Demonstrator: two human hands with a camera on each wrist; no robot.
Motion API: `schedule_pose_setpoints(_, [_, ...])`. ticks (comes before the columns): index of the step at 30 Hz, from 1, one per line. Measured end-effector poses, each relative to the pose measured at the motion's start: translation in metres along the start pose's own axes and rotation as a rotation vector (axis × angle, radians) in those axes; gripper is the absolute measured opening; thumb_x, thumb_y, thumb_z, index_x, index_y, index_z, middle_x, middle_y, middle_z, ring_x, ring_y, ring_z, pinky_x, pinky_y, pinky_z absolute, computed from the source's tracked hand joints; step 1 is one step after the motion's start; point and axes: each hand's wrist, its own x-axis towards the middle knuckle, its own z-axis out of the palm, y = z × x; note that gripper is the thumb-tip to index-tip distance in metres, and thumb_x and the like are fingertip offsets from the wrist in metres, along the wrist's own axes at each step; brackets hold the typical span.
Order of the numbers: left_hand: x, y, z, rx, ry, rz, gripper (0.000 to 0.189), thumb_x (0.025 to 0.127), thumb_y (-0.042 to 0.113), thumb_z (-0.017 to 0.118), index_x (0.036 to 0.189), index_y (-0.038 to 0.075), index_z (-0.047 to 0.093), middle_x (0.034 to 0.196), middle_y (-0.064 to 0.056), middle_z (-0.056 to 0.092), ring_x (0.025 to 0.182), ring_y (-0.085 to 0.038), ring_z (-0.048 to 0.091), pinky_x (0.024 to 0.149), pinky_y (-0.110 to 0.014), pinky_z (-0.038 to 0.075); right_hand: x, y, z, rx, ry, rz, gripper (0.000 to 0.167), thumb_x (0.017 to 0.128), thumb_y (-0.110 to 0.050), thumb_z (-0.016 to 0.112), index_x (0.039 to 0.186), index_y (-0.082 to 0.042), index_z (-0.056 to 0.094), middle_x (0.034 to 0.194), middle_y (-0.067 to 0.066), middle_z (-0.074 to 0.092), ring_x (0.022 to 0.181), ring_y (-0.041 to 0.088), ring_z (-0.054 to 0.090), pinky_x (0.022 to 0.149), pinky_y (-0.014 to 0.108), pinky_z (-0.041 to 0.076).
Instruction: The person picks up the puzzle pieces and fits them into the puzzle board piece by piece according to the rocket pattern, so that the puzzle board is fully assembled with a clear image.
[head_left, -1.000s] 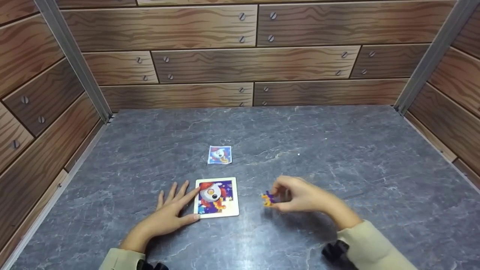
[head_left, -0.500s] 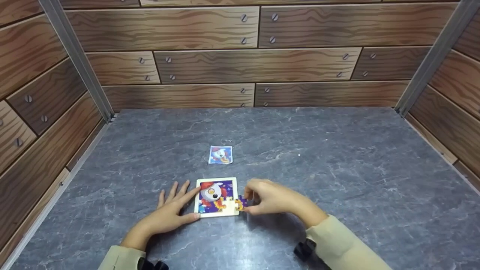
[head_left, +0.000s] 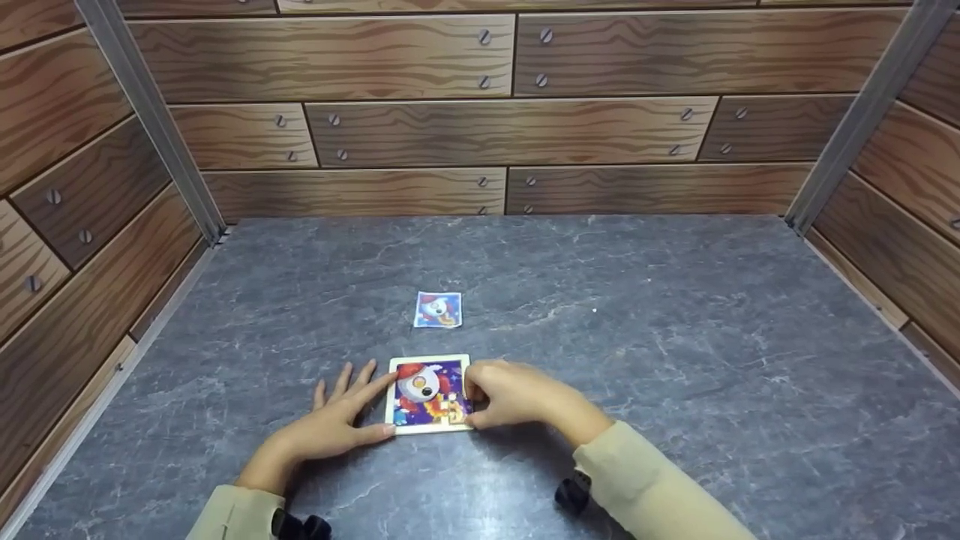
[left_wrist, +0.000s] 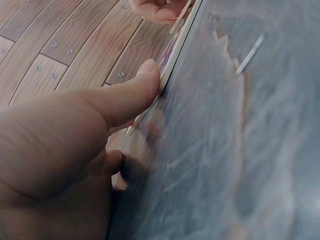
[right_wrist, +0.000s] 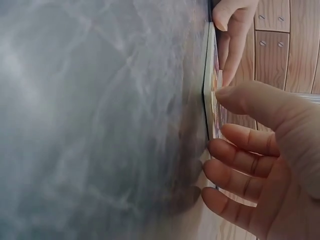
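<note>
A square jigsaw puzzle in a cream frame (head_left: 420, 430) lies on the table, its picture a white and red rocket on purple. My left hand (head_left: 334, 424) rests at its left side, fingers spread, with the index fingertip and thumb on the frame's edge. At the lower right of the puzzle, my right hand (head_left: 514, 394) pinches a purple and orange puzzle piece (head_left: 456, 412), which sits over a pale bare patch of the board. In the right wrist view the right thumb (right_wrist: 240, 97) touches the frame's near side; the piece is mostly hidden there.
Beyond the puzzle lies a small picture card (head_left: 438, 310) showing the same rocket. Wood-patterned walls (head_left: 420, 131) enclose the grey marbled table (head_left: 675, 337) at the back and sides. A tiny white speck (head_left: 595, 310) is on the tabletop.
My right hand has moved left with the puzzle piece, from the bare table to over the puzzle's lower right corner. The left hand has stayed at the frame.
</note>
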Motion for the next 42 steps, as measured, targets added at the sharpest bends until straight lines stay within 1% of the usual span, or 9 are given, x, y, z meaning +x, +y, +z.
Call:
schedule_pose_setpoints(5, [0.0013, 0.0005, -0.0017, -0.012, -0.013, -0.004, 0.077, 0.085, 0.050, 0.061, 0.148, 0.027, 0.025, 0.155, -0.012, 0.001, 0.137, -0.035, -0.017, 0.100, -0.058, -0.021, 0.0029, -0.0001, 0.0020, -0.005, 0.006, 0.016, 0.026, 0.076, -0.032, 0.075, 0.086, -0.014, 0.059, 0.079, -0.007, 0.052, 0.070, 0.009, 0.048, 0.065, 0.025, 0.044])
schedule_pose_setpoints(9, [0.0019, 0.0001, -0.0011, 0.004, -0.014, -0.010, 0.077, 0.084, 0.051, 0.061, 0.148, 0.027, 0.025, 0.155, -0.013, 0.002, 0.137, -0.035, -0.017, 0.100, -0.058, -0.021, 0.0037, 0.0003, 0.0026, 0.023, 0.006, 0.011, 0.030, 0.076, -0.031, 0.076, 0.096, -0.014, 0.061, 0.080, -0.005, 0.054, 0.070, 0.009, 0.048, 0.065, 0.026, 0.043])
schedule_pose_setpoints(12, [0.0018, -0.0006, -0.0003, 0.016, -0.004, -0.009, 0.077, 0.084, 0.051, 0.061, 0.148, 0.026, 0.025, 0.155, -0.013, 0.003, 0.137, -0.036, -0.016, 0.100, -0.059, -0.021, 0.0038, 0.0002, 0.0034, 0.038, 0.009, 0.001, 0.031, 0.076, -0.029, 0.076, 0.102, -0.016, 0.063, 0.081, -0.004, 0.055, 0.069, 0.009, 0.048, 0.062, 0.026, 0.041])
schedule_pose_setpoints(18, [0.0014, -0.0015, 0.0005, 0.005, 0.002, -0.015, 0.078, 0.084, 0.051, 0.062, 0.148, 0.025, 0.025, 0.155, -0.012, 0.003, 0.138, -0.036, -0.016, 0.098, -0.059, -0.022, 0.0049, -0.0013, 0.0064, 0.048, 0.024, 0.009, 0.028, 0.076, -0.029, 0.076, 0.099, -0.019, 0.065, 0.079, -0.006, 0.054, 0.066, 0.008, 0.047, 0.059, 0.025, 0.040])
schedule_pose_setpoints(23, [0.0020, -0.0020, 0.0006, 0.005, -0.003, -0.020, 0.079, 0.083, 0.052, 0.061, 0.148, 0.025, 0.025, 0.155, -0.012, 0.002, 0.137, -0.036, -0.016, 0.098, -0.060, -0.022, 0.0053, -0.0009, 0.0064, 0.063, 0.006, -0.007, 0.028, 0.077, -0.028, 0.076, 0.100, -0.019, 0.064, 0.075, -0.006, 0.055, 0.064, 0.008, 0.047, 0.058, 0.025, 0.040])
schedule_pose_setpoints(30, [0.0021, -0.0017, 0.0001, 0.008, -0.005, -0.004, 0.078, 0.084, 0.052, 0.061, 0.148, 0.025, 0.025, 0.155, -0.012, 0.002, 0.137, -0.036, -0.017, 0.099, -0.059, -0.022, 0.0061, 0.0015, 0.0062, 0.069, 0.000, -0.033, 0.038, 0.081, -0.026, 0.072, 0.116, -0.017, 0.062, 0.070, -0.010, 0.051, 0.061, 0.006, 0.047, 0.059, 0.024, 0.041])
schedule_pose_setpoints(33, [0.0022, -0.0016, 0.0001, 0.014, -0.008, -0.004, 0.078, 0.084, 0.052, 0.060, 0.148, 0.026, 0.025, 0.155, -0.012, 0.002, 0.137, -0.036, -0.016, 0.099, -0.059, -0.021, 0.0060, 0.0013, 0.0071, 0.076, -0.020, -0.014, 0.038, 0.080, -0.025, 0.073, 0.116, -0.017, 0.064, 0.071, -0.011, 0.050, 0.063, 0.006, 0.046, 0.060, 0.024, 0.041])
schedule_pose_setpoints(37, [0.0024, -0.0018, -0.0001, 0.017, -0.008, -0.006, 0.078, 0.084, 0.052, 0.060, 0.148, 0.026, 0.025, 0.155, -0.012, 0.002, 0.137, -0.035, -0.016, 0.099, -0.058, -0.022, 0.0063, 0.0002, 0.0075, 0.082, -0.025, -0.002, 0.037, 0.079, -0.025, 0.074, 0.113, -0.015, 0.066, 0.072, -0.010, 0.052, 0.064, 0.006, 0.048, 0.062, 0.024, 0.041])
schedule_pose_setpoints(42, [0.0014, -0.0014, 0.0005, 0.014, 0.002, -0.008, 0.078, 0.084, 0.051, 0.061, 0.148, 0.025, 0.025, 0.155, -0.012, 0.002, 0.138, -0.035, -0.016, 0.099, -0.058, -0.021, 0.0058, -0.0018, 0.0087, 0.064, -0.029, -0.010, 0.038, 0.079, -0.025, 0.073, 0.115, -0.014, 0.067, 0.076, -0.006, 0.053, 0.066, 0.007, 0.047, 0.062, 0.024, 0.041])
